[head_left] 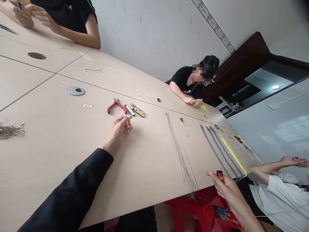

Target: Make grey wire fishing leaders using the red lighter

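My left hand (pixel 120 129), in a black sleeve, hovers over the table with thumb and fingertips pinched together. What they hold, if anything, is too small to make out. Just beyond it lie red-handled pliers (pixel 117 105), a black-and-white labelled item (pixel 129 110) and a yellow-and-black item (pixel 138 112) beside a small pink-handled tool (pixel 137 108). At the table's near edge on the right, my right hand (pixel 225 187) grips a dark lighter (pixel 220 176) with a red-and-yellow label. A bundle of thin grey cords (pixel 177 149) stretches across the table between my hands.
Blue-grey cords (pixel 214 149) and yellow cords (pixel 231 153) lie at the right. A metal ring cover (pixel 75 91), a small label (pixel 87 106) and a hook pile (pixel 11 130) are left. Red stools (pixel 193 209) stand below. Co-workers sit across and at right.
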Tool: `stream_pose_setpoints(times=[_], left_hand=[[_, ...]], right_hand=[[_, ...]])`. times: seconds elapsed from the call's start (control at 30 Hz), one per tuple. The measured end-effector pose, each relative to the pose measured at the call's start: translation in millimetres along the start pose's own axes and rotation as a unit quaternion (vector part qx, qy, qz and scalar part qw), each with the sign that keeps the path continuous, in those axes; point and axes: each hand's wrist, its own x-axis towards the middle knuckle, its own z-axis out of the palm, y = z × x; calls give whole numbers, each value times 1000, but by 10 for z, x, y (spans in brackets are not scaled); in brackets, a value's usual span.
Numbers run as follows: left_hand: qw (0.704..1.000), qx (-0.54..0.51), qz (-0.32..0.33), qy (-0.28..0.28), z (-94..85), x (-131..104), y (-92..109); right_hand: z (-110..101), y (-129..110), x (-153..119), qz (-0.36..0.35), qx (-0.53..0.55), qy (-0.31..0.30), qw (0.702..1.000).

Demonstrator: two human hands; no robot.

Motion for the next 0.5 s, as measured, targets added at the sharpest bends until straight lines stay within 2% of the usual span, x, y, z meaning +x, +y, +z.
stream_pose_setpoints(times=[0.1,0.23,0.4,0.5], left_hand=[[1000,6,5,-5,7,-6,4],[1000,3,7,-12,-9,-11,-1],[1000,3,7,-9,-13,-32,8],[1000,1,7,-2,3,-52,24]], right_hand=[[27,221,-70,-49,-153,-22,987],[53,320,-148,-102,-301,-56,946],[32,269,-182,-119,-397,-93,905],[-4,200,-149,-122,-419,-89,895]])
